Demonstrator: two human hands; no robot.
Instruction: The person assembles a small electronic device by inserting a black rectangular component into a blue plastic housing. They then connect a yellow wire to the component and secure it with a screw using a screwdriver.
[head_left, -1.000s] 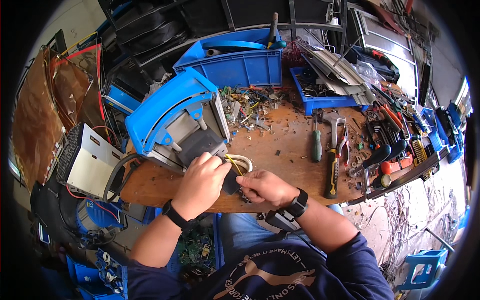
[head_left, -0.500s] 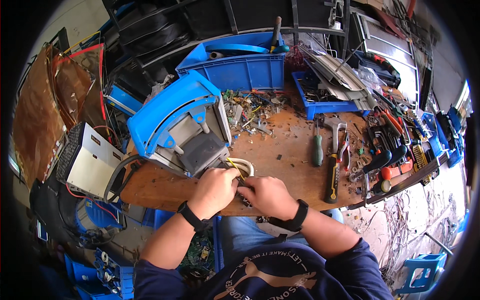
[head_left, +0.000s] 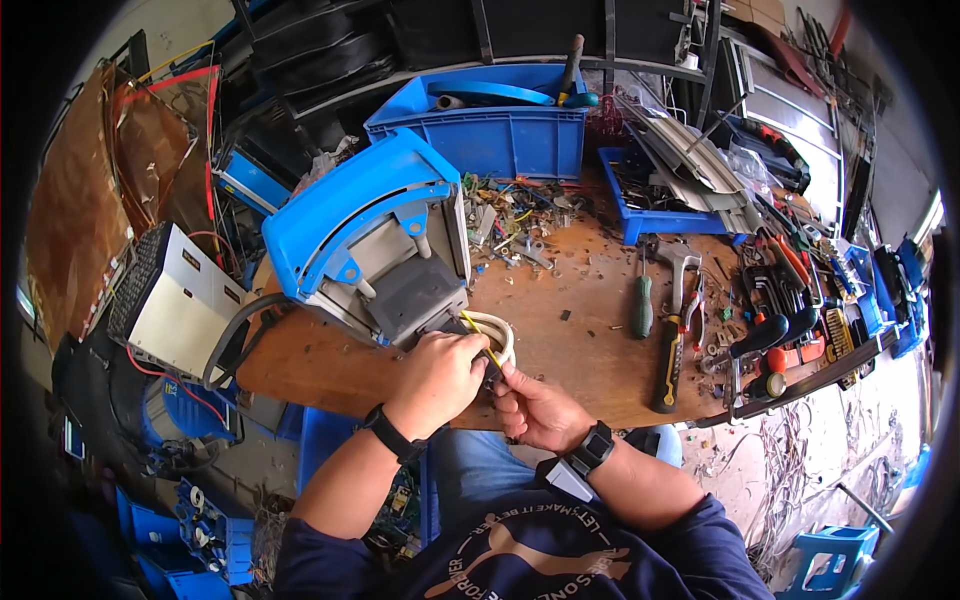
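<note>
A blue and pale grey device with a dark grey box on its underside lies tilted at the table's front left. From beside the box a thin yellow wire runs toward me, and a thick cream cable loops next to it. My left hand is closed at the box's near edge; its fingertips hide whatever they grip. At the wire's near end, my right hand is turned partly palm up, with thumb and forefinger pinched on the yellow wire.
Small scrap is strewn behind the device, before a large blue crate. On the right lie a green screwdriver, a hammer and red pliers. A white metal box stands at the left.
My right hand has rolled over from knuckles up to partly palm up, drawing slightly toward me with the yellow wire. My left hand stays by the box. The whole view has shifted a little.
</note>
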